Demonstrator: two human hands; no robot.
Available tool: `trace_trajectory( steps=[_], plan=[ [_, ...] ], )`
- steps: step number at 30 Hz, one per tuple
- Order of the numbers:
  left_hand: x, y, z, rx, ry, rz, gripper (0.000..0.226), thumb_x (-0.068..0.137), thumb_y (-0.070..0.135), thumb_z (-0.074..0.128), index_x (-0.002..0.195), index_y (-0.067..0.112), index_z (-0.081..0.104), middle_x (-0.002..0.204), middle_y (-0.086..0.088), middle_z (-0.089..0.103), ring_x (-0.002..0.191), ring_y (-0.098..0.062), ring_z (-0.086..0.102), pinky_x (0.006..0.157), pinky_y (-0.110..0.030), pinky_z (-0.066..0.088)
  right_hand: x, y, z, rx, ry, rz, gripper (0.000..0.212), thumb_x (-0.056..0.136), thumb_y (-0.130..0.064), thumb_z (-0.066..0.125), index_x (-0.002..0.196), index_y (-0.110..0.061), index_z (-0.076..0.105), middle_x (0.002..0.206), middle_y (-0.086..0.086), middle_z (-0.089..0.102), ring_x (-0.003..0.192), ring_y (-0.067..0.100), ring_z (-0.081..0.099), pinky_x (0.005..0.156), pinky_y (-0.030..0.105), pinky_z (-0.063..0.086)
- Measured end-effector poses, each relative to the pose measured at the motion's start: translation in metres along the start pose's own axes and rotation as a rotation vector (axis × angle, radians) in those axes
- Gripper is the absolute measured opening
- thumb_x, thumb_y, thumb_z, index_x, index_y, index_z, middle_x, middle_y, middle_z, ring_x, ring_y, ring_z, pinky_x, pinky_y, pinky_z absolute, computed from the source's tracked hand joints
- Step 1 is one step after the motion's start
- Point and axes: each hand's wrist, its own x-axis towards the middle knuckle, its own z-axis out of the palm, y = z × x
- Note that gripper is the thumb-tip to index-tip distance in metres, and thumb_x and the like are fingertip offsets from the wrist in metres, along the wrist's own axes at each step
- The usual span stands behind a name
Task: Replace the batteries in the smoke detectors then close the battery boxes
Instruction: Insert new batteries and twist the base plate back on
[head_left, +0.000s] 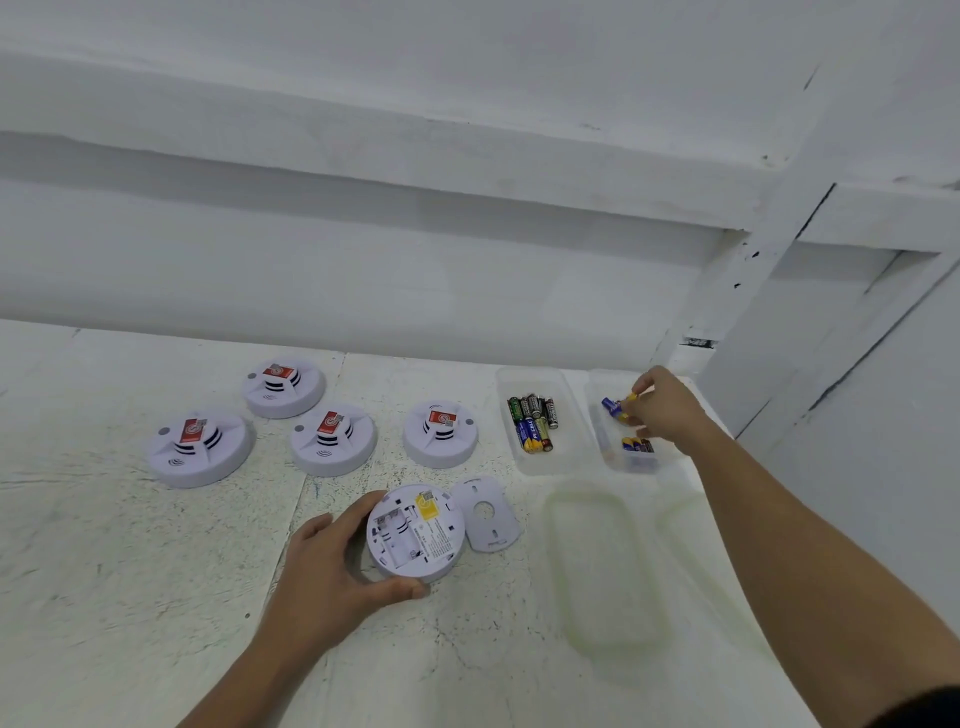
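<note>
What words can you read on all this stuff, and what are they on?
"PKCELL", only roughly legible, on a blue battery in the left clear box.
Red stickers on top of the four upright smoke detectors: a white round logo, words too small to read.
Yellow label and fine print on the flipped smoke detector: too blurred to read.
Batteries at the right hand: unreadable.

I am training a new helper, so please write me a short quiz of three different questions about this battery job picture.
1. How many smoke detectors stand face up on the table?
2. True or false: the battery bay of the flipped detector already holds batteries.
3. The right hand picks batteries from: A) the left box, B) the right box, C) the table.

Key: 1) four; 2) false, the bay looks empty, while the left hand steadies it; 3) B.
</note>
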Motion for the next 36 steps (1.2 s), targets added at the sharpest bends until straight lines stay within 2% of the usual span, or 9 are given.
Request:
trace_trajectory(
  steps=[5, 11, 15, 18, 21, 24, 29, 33, 36],
  plan=[
    [-0.002, 0.008, -0.003, -0.026, 0.016, 0.025, 0.106, 0.038, 0.068, 0.082, 0.132, 0.046, 0.039, 0.102, 0.046, 0.037, 0.108, 0.001, 0.027, 0.105, -0.032, 0.025, -0.034, -0.033, 0.009, 0.387, 0.054, -0.147, 0.016, 0.093, -0.004, 0.054, 0.102, -0.012, 0.045, 0.092, 0.014, 0.064, 0.073, 0.024, 0.065, 0.069, 0.034, 0.057],
    [-0.005, 0.013, -0.005, -0.036, 0.021, 0.033, 0.095, 0.045, 0.055, 0.087, 0.125, 0.051, 0.037, 0.099, 0.047, 0.038, 0.107, 0.004, 0.026, 0.106, -0.032, 0.026, -0.105, -0.06, 0.059, 0.474, -0.221, -0.236, 0.014, 0.094, -0.004, 0.054, 0.101, -0.013, 0.063, 0.085, 0.009, 0.067, 0.076, 0.022, 0.067, 0.072, 0.039, 0.058],
    [-0.004, 0.011, -0.006, -0.028, 0.006, 0.028, 0.098, 0.044, 0.059, 0.085, 0.129, 0.05, 0.037, 0.102, 0.049, 0.033, 0.114, 0.0, 0.024, 0.106, -0.033, 0.026, -0.145, -0.059, 0.106, 0.36, -0.327, -0.267, 0.014, 0.093, -0.01, 0.057, 0.096, -0.021, 0.064, 0.092, 0.006, 0.07, 0.083, 0.021, 0.068, 0.071, 0.032, 0.058],
    [-0.005, 0.012, -0.007, -0.048, 0.01, 0.051, 0.093, 0.048, 0.052, 0.087, 0.126, 0.049, 0.037, 0.1, 0.047, 0.037, 0.103, 0.023, 0.027, 0.105, -0.031, 0.026, -0.169, -0.051, 0.136, 0.184, -0.317, -0.342, 0.011, 0.092, -0.019, 0.06, 0.099, -0.026, 0.065, 0.092, -0.002, 0.07, 0.078, 0.007, 0.063, 0.068, 0.021, 0.053],
    [-0.005, 0.011, -0.007, -0.056, 0.013, 0.065, 0.087, 0.049, 0.054, 0.087, 0.123, 0.051, 0.04, 0.099, 0.043, 0.05, 0.104, 0.026, 0.029, 0.107, -0.033, 0.029, -0.184, -0.041, 0.156, 0.098, -0.277, -0.421, 0.012, 0.091, -0.019, 0.059, 0.101, -0.024, 0.065, 0.085, -0.009, 0.064, 0.076, -0.002, 0.059, 0.062, 0.01, 0.044],
    [-0.005, 0.011, -0.006, -0.067, 0.028, 0.089, 0.08, 0.053, 0.046, 0.088, 0.119, 0.05, 0.044, 0.091, 0.043, 0.058, 0.102, 0.033, 0.029, 0.105, -0.032, 0.029, -0.192, -0.034, 0.166, 0.036, -0.225, -0.506, 0.016, 0.091, -0.018, 0.057, 0.105, -0.021, 0.065, 0.089, -0.008, 0.065, 0.085, 0.004, 0.059, 0.07, 0.014, 0.047],
    [-0.003, 0.006, -0.006, -0.065, -0.01, 0.113, 0.077, 0.051, 0.058, 0.08, 0.121, 0.044, 0.05, 0.107, 0.044, 0.054, 0.102, 0.018, 0.045, 0.105, -0.039, 0.034, -0.199, -0.028, 0.169, -0.087, -0.192, -0.596, 0.023, 0.092, -0.024, 0.058, 0.112, -0.025, 0.066, 0.108, -0.004, 0.065, 0.101, 0.007, 0.049, 0.086, 0.019, 0.04],
    [-0.004, 0.006, -0.006, -0.053, 0.003, 0.14, 0.076, 0.055, 0.048, 0.084, 0.119, 0.048, 0.042, 0.104, 0.059, 0.039, 0.103, 0.033, 0.03, 0.1, -0.023, 0.024, -0.203, -0.026, 0.17, -0.122, -0.202, -0.595, 0.029, 0.09, -0.028, 0.061, 0.119, -0.029, 0.066, 0.116, -0.002, 0.057, 0.11, 0.009, 0.048, 0.095, 0.017, 0.038],
    [-0.001, 0.001, -0.008, -0.074, -0.047, 0.125, 0.078, 0.062, 0.036, 0.087, 0.122, 0.049, 0.038, 0.102, 0.061, 0.038, 0.103, 0.034, 0.028, 0.104, -0.025, 0.021, -0.202, -0.026, 0.167, -0.139, -0.253, -0.572, 0.031, 0.089, -0.033, 0.062, 0.12, -0.033, 0.065, 0.119, -0.001, 0.052, 0.114, 0.009, 0.046, 0.096, 0.018, 0.038]
  ],
)
